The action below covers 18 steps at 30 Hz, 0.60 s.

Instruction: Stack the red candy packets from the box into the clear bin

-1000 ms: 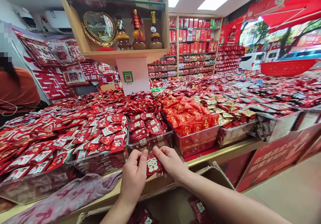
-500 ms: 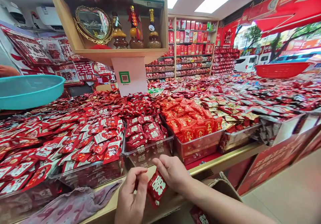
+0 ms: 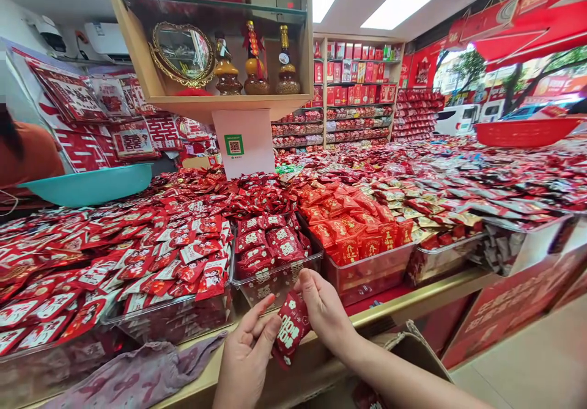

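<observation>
Lower centre: right hand (image 3: 328, 314) pinches red packet (image 3: 291, 328) by its upper edge, probably keeping the printed face visible; left hand (image 3: 250, 351) is beside it, fingers curled, its own hold unclear.

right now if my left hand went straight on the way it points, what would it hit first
Most likely the dark red packet held in your right hand. The thumb of your left hand looks right by its edge, though depth is unclear, so they may be touching.
</observation>
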Motion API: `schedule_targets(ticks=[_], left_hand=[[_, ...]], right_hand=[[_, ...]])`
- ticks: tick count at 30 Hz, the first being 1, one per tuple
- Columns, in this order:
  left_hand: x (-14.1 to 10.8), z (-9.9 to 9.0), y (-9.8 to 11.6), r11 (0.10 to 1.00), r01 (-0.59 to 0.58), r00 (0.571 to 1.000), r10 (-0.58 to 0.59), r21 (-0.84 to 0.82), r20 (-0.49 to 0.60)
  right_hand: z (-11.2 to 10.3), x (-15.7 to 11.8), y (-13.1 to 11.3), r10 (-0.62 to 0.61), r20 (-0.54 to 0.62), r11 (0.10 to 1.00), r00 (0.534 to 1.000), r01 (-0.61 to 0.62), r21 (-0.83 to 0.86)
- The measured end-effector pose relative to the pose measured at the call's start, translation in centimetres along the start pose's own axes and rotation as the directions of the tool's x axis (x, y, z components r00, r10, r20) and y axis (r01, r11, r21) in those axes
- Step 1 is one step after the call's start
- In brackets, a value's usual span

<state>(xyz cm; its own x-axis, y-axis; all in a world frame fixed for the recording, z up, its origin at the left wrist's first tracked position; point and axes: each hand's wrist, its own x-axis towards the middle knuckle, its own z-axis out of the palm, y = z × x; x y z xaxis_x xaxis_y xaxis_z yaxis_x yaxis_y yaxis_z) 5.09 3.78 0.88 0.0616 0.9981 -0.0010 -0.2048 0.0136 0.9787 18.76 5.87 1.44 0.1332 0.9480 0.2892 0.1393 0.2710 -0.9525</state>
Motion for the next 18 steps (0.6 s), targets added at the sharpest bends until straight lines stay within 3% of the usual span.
schedule_targets(ticks=[3, 5, 8, 12, 15, 18], left_hand=[[0.1, -0.2, -0.2, 1.000, -0.010, 0.998, 0.009, -0.020, -0.065], [0.2, -0.2, -0.4, 0.999, -0.030, 0.994, 0.025, -0.045, -0.104], [0.2, -0.2, -0.4, 0.995, -0.057, 0.994, 0.050, -0.078, -0.094], [0.0, -0.1, -0.2, 0.996, -0.053, 0.998, 0.052, -0.068, -0.019], [-0.1, -0.4, -0.3, 0.996, -0.076, 0.997, 0.075, 0.056, 0.029], [0.1, -0.6, -0.6, 0.990, -0.084, 0.997, 0.083, 0.110, 0.007]], right_hand=[[0.0, 0.1, 0.1, 0.102, 0.009, 0.985, 0.995, -0.102, 0.137], [0.0, -0.1, 0.2, 0.184, 0.115, 0.948, 0.976, -0.207, 0.243], [0.2, -0.7, 0.2, 0.199, 0.327, 0.894, 0.924, -0.307, 0.325], [0.1, -1.2, 0.4, 0.149, 0.400, 0.910, 0.904, -0.284, 0.301], [-0.2, -1.3, 0.6, 0.097, 0.450, 0.951, 0.888, -0.216, 0.221], [-0.1, -1.6, 0.8, 0.079, 0.465, 0.925, 0.882, -0.239, 0.296]])
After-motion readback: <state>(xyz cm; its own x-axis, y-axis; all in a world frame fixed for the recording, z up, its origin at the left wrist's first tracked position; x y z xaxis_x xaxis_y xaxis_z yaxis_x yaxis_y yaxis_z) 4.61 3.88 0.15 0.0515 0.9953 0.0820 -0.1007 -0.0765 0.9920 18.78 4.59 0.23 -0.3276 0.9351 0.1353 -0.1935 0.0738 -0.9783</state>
